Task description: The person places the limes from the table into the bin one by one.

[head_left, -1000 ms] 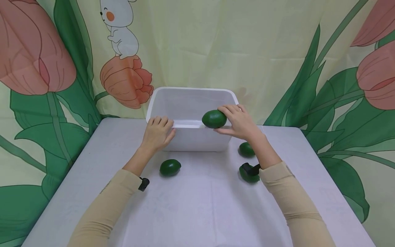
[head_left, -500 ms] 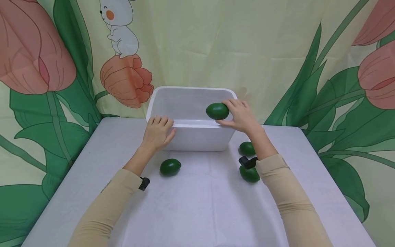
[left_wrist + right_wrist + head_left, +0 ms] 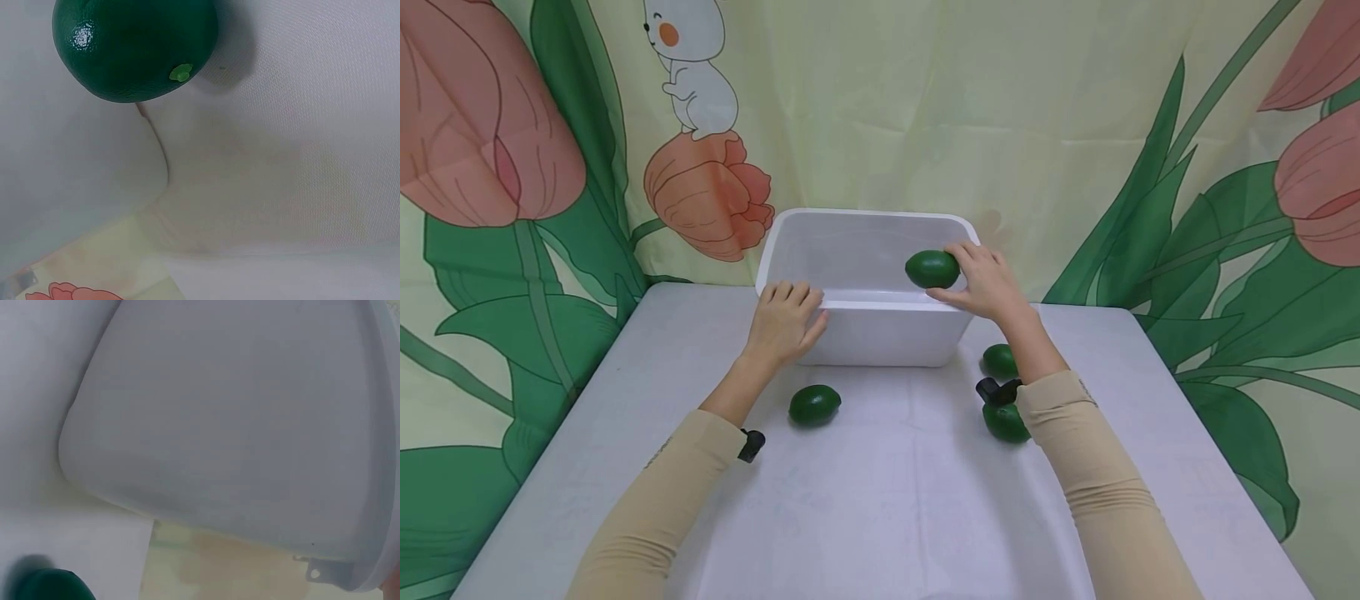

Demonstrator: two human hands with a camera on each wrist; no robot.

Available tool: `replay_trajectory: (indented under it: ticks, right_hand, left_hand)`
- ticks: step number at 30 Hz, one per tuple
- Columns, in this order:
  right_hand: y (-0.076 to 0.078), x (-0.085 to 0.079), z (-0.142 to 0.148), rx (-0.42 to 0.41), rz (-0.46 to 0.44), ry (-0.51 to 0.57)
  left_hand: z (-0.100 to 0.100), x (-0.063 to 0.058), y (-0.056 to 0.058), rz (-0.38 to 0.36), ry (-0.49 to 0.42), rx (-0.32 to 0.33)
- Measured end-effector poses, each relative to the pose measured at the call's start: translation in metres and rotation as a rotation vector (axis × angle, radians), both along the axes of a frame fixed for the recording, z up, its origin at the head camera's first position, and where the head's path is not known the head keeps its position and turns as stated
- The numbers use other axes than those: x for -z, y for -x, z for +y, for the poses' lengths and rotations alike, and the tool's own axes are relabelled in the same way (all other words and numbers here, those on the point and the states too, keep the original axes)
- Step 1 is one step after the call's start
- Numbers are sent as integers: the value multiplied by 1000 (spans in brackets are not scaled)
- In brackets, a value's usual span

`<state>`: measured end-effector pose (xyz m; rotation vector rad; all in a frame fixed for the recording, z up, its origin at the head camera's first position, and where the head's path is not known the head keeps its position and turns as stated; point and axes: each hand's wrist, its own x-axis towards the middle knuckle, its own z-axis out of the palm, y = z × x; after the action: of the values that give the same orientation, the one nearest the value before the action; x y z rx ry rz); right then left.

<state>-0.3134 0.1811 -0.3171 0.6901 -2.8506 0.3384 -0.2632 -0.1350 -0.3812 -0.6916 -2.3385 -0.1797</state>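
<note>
In the head view a white plastic tub point(image 3: 880, 337) stands on the table's far part, its open top tipped toward me. My left hand point(image 3: 781, 327) grips the left of its front rim, fingers hooked over the edge. My right hand point(image 3: 985, 283) holds a glossy dark green lime point(image 3: 932, 269) between fingers and thumb, over the tub's opening at the right end. One more lime point(image 3: 815, 405) lies on the table near my left wrist, and it fills the top of the left wrist view as a green lime point(image 3: 134, 47). Neither wrist view shows the held lime.
Two limes lie right of the tub: a rear lime point(image 3: 1000, 361) and a nearer lime point(image 3: 1006, 422), both partly covered by my right arm or its wrist camera point(image 3: 998, 392). A white cloth covers the table point(image 3: 880, 517). Behind the tub hangs a flower-printed curtain point(image 3: 880, 108).
My right hand has lifted the lime slightly and carried it a little right and farther over the tub's opening, then nearly stopped. The left hand stays on the rim.
</note>
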Motion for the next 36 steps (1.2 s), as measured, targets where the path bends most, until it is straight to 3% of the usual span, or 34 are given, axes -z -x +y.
replay_trajectory:
  ticks: [25, 36]
  right_hand:
    - [-6, 2, 4, -17, 10, 33]
    - [-19, -1, 10, -7, 28, 55]
  left_hand:
    - [1, 1, 0, -4, -1, 4]
    - [0, 1, 2, 35, -14, 16]
